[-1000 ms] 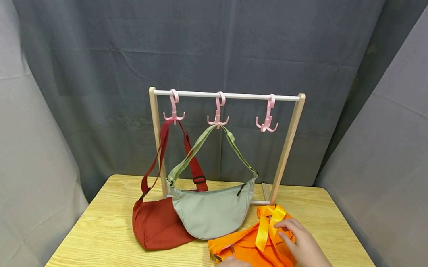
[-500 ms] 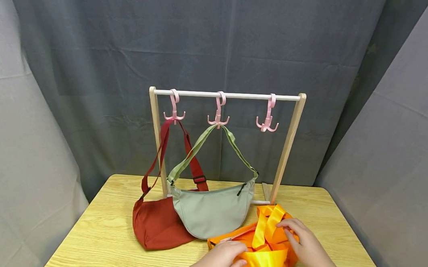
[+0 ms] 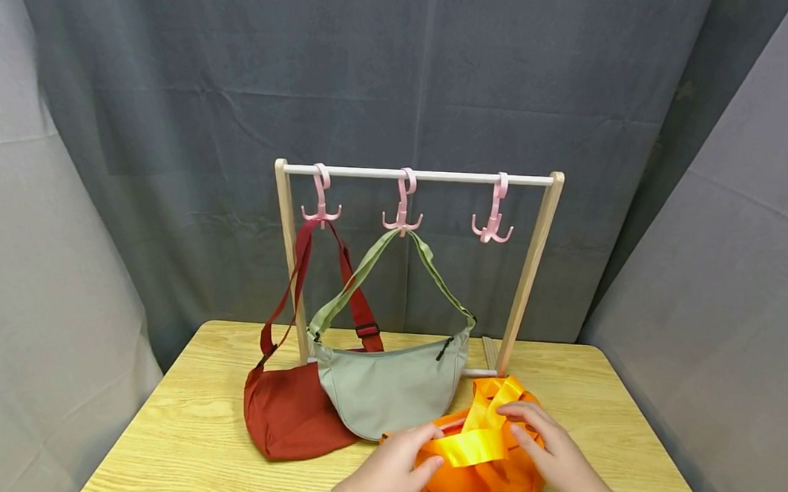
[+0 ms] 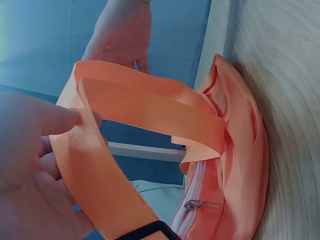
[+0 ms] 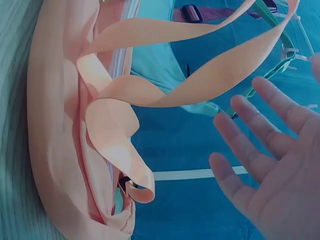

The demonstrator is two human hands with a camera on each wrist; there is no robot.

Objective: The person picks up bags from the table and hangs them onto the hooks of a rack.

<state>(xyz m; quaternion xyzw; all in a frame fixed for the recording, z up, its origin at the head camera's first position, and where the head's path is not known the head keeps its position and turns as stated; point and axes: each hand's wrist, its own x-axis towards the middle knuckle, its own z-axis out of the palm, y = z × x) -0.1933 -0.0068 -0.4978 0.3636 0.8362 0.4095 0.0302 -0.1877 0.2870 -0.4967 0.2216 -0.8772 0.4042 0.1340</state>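
Note:
An orange shoulder bag [image 3: 485,485] lies on the table at the front right, its wide strap [image 3: 470,448] looped up off the body. My left hand [image 3: 392,465] pinches that strap; the left wrist view has the thumb [image 4: 60,119] on one face and fingers behind. Over the bag's right side hovers my right hand [image 3: 550,451], fingers spread and relaxed. In the right wrist view its fingers [image 5: 267,132] stand apart from the strap. A zipper with a metal pull [image 4: 200,205] runs along the bag's top.
Behind stands a wooden rack with a white bar [image 3: 364,174] and pink hooks. A dark red bag [image 3: 298,412] hangs by its strap from the left hook, a grey-green bag [image 3: 393,394] from the middle one. The right hook [image 3: 492,221] bears nothing. Grey curtains surround the table [image 3: 176,443].
My left hand has come up from the front edge and taken hold of the orange strap, lifting it toward the left. My right hand has barely moved.

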